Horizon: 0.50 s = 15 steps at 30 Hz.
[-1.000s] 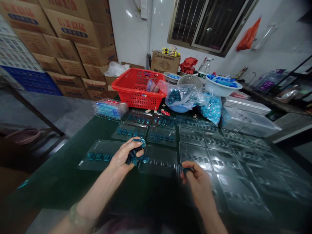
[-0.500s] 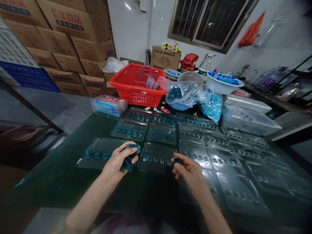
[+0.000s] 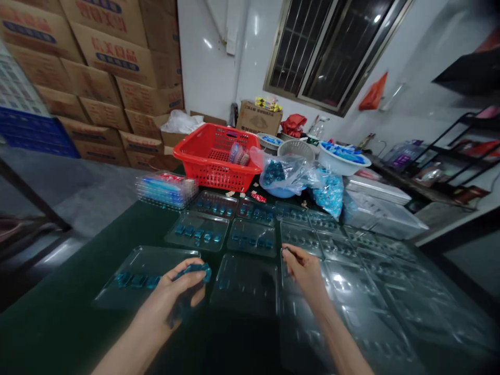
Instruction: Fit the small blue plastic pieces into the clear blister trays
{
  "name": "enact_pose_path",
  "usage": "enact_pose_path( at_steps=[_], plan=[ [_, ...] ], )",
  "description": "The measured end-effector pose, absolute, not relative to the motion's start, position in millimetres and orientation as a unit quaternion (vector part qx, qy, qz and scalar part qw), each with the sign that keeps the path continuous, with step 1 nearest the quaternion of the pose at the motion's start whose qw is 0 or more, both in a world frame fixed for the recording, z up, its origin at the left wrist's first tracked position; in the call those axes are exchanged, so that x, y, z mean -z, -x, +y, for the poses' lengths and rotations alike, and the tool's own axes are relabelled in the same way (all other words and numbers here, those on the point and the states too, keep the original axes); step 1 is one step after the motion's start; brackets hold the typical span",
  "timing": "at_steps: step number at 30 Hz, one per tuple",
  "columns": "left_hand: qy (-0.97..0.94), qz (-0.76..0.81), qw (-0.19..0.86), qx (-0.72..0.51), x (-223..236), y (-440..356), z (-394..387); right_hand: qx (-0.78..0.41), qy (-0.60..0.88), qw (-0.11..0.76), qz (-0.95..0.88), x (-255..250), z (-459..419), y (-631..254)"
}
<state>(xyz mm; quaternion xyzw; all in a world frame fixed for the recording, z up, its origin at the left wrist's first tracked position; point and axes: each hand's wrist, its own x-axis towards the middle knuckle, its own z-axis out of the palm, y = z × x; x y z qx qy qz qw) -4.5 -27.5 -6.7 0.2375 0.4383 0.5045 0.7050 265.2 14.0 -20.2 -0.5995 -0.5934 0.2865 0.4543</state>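
evidently, left hand (image 3: 174, 289): curled around glossy teal pieces (image 3: 205, 269)
right hand (image 3: 303, 267): fingertips pinched, contents unclear
clear plastic tray (image 3: 246, 286): between hands, at left hand's three o'clock

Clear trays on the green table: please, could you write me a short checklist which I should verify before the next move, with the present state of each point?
1. Left hand holds blue pieces: ok.
2. What the right hand pinches is identifiable: cannot tell; a small dark thing shows at its fingertips, blurred.
3. Tray between the hands has a full row: not ok; most slots look bare.
4. Front left tray has a full row: cannot tell; three blue pieces show, the left hand hides part.
5. Tray just behind it has five blue pieces: ok.
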Motion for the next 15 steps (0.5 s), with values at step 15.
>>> enact_pose_path(
  at_steps=[15],
  plan=[
    [-0.823, 0.475, 0.266, -0.159, 5, -82, 14, -0.125, 0.643, 0.346, -0.672, 41, 196, -330]
  ],
)
